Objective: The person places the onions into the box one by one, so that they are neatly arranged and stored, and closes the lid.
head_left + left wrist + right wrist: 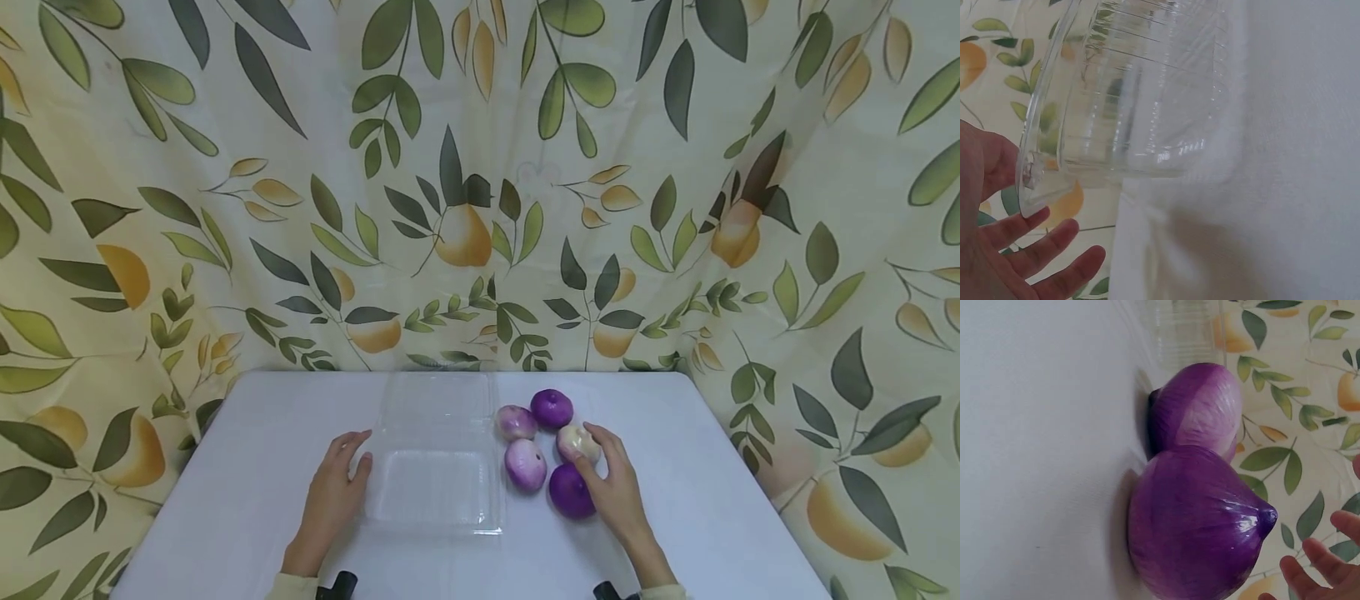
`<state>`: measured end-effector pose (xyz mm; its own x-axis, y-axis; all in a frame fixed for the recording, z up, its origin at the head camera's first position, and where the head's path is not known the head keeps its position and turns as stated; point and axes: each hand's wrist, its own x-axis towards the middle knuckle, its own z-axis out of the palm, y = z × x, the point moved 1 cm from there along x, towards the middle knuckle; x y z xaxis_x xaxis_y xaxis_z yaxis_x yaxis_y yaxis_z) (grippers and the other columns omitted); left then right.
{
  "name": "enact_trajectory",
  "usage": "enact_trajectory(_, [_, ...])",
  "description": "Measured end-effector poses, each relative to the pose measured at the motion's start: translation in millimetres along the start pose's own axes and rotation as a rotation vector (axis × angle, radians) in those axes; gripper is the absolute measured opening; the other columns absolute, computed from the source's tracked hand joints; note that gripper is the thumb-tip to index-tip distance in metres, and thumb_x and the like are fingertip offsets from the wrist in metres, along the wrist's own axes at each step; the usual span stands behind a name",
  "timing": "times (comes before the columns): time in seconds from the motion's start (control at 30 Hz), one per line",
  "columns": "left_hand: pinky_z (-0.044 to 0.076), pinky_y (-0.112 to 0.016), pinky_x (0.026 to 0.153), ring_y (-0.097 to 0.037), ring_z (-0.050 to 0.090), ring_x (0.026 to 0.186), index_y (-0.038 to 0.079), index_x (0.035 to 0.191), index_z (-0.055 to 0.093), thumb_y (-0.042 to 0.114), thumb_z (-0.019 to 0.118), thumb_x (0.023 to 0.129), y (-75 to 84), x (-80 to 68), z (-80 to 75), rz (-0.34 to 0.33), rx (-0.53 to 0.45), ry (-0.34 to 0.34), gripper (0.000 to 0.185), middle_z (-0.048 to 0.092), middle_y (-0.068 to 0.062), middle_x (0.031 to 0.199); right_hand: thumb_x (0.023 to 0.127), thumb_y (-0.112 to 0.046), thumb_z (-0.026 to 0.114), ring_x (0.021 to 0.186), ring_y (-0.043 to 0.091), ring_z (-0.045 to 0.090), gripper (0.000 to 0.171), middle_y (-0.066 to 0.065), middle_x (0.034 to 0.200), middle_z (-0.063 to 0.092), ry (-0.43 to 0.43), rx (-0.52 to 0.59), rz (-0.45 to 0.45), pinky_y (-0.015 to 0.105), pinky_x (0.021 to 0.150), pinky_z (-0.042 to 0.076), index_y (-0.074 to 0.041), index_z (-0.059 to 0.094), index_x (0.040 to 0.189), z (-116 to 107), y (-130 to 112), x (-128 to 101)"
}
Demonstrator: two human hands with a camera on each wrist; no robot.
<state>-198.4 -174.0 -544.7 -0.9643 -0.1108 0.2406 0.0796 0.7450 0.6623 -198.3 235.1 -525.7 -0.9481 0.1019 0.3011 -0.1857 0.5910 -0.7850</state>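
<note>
My left hand [333,496] is at the left side of a clear plastic clamshell box [435,525], fingers apart. In the left wrist view the box's rim [1038,112] runs between the thumb and the spread fingers, with fingertips right at its corner. My right hand [618,496] reaches over the onions, thumb and forefinger apart on either side of a pale yellowish onion [576,442]. Under its thumb lies a dark purple onion [570,492], large in the right wrist view, where the fingers [1322,562] are loosely spread beside it.
Two light purple onions [525,465] [516,422] and another dark purple onion [551,409] sit close together right of the box. The box's lid half [435,400] lies folded back toward the far edge of the white table [712,517]. A leaf-patterned cloth [480,167] hangs behind.
</note>
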Motion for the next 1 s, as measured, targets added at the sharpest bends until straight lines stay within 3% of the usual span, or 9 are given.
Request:
enact_trajectory(0.13, [0.056, -0.053, 0.085, -0.038, 0.063, 0.113, 0.012, 0.135, 0.059, 0.021, 0.057, 0.098, -4.3, -0.8, -0.6, 0.012, -0.025, 0.002, 0.038, 0.054, -0.015, 0.138, 0.094, -0.015, 0.063, 0.134, 0.039, 0.044, 0.047, 0.019, 0.143, 0.048, 0.016, -0.002, -0.002, 0.060, 0.111, 0.031, -0.007, 0.050, 0.139, 3, 2, -3])
enact_trajectory(0.33, [0.058, -0.044, 0.085, -0.036, 0.062, 0.116, 0.012, 0.136, 0.057, 0.018, 0.056, 0.099, -13.7, -4.2, -0.1, -0.016, -0.116, -0.055, 0.038, 0.053, -0.017, 0.140, 0.094, -0.019, 0.064, 0.130, 0.040, 0.046, 0.046, 0.020, 0.142, 0.049, 0.031, -0.005, 0.013, 0.062, 0.109, 0.033, -0.005, 0.052, 0.136, 6, 7, -8])
enact_trajectory(0.63, [0.058, -0.047, 0.087, -0.034, 0.065, 0.113, 0.017, 0.138, 0.056, 0.019, 0.058, 0.098, -20.4, -4.5, 6.3, -0.087, -0.246, -0.118, 0.040, 0.054, -0.013, 0.142, 0.092, -0.019, 0.066, 0.126, 0.039, 0.048, 0.047, 0.019, 0.143, 0.047, 0.024, -0.010, 0.064, 0.064, 0.103, 0.039, -0.007, 0.053, 0.135, 6, 14, -12])
enact_trajectory(0.77, [0.059, -0.037, 0.079, -0.033, 0.067, 0.109, 0.016, 0.138, 0.056, 0.016, 0.059, 0.097, -21.6, -5.5, 7.6, -0.116, -0.273, -0.125, 0.041, 0.057, -0.013, 0.140, 0.092, -0.020, 0.066, 0.127, 0.039, 0.048, 0.046, 0.019, 0.143, 0.047, 0.006, -0.017, 0.099, 0.064, 0.103, 0.040, -0.008, 0.054, 0.135, 8, 18, -17])
enact_trajectory(1.0, [0.052, -0.021, 0.068, -0.026, 0.067, 0.106, 0.018, 0.139, 0.056, 0.014, 0.059, 0.097, -20.3, -8.3, 10.0, -0.172, -0.321, -0.144, 0.042, 0.060, -0.010, 0.137, 0.093, -0.021, 0.065, 0.126, 0.038, 0.050, 0.048, 0.018, 0.143, 0.047, 0.000, -0.008, 0.118, 0.061, 0.100, 0.044, -0.009, 0.051, 0.137, 7, 21, -23])
